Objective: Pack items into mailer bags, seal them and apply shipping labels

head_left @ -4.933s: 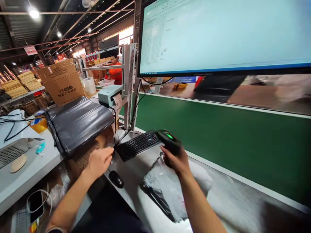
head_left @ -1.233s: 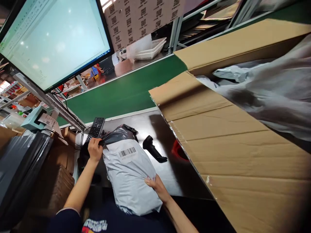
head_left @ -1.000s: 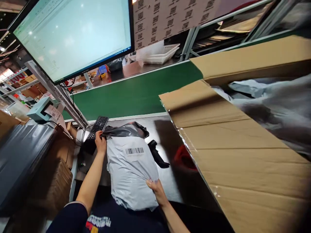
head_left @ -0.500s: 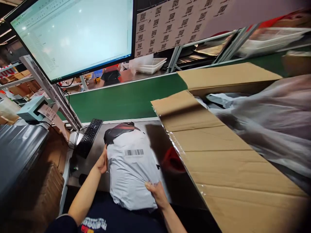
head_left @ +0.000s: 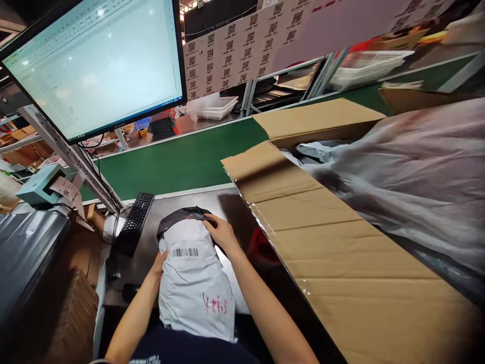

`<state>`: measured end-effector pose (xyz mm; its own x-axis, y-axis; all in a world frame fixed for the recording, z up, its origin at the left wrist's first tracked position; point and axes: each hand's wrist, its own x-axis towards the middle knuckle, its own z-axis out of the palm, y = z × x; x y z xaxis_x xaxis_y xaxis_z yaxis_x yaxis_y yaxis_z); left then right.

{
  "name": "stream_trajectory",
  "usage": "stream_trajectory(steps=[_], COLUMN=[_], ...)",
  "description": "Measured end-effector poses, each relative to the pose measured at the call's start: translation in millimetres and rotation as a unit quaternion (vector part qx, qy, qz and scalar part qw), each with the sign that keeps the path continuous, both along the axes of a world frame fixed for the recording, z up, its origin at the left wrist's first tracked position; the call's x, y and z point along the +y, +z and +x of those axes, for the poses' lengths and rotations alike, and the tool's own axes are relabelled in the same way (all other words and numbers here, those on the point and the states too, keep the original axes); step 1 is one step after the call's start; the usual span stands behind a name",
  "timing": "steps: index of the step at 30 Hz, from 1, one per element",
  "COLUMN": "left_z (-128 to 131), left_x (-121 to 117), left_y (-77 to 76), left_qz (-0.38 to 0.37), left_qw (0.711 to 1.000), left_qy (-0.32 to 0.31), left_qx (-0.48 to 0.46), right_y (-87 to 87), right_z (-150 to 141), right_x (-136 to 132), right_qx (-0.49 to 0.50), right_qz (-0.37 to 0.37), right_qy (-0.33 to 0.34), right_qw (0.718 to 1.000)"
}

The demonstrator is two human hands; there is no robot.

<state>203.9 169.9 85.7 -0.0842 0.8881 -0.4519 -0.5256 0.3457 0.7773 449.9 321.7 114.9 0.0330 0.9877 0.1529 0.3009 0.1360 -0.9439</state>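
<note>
Parcel (head_left: 193, 283) between both hands' fingers (head_left: 209, 221)

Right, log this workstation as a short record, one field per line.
left hand: holding the left edge of the white plastic mailer
right hand: on the dark plastic at the mailer's far end
mailer markings: barcode, red handwriting
left side: keyboard, label printer
right side: open cardboard box
above: lit monitor
</note>
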Motion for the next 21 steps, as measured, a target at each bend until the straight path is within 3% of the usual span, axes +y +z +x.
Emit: stream_trajectory(steps=[4,7,9,16,21], left_z=[-1.1,-3.3,-5.9,-22.9,-26.8], left_x=[-1.8,-5.4,-6.0,0.6,-13.2], left_y=[-12.1,-23.6,-30.8,-46.8,-50.6], left_qz=[0.007,0.019,0.008,-0.095,-0.154], left_qw=[0.998,0.994,0.989,0.960,0.944], left_qy=[0.063,0.093,0.085,0.056,0.032], left_qx=[-0.004,0.056,0.124,0.259,0.290], right_y=[-39.8,-68.7,-78.7,-76.8,-91.9], right_z=[-16.5,-13.0,-10.2,-19.2,-4.0], right_x=[-22.0,-55.4,-70.9,-87.5,-137.3], right_qx=[-0.035,-0.027,-0.018,0.099,0.093], right_qz=[0.075,0.156,0.176,0.001,-0.095], right_qy=[-0.073,-0.095,-0.096,-0.081,-0.073], right_qw=[0.994,0.983,0.979,0.992,0.988])
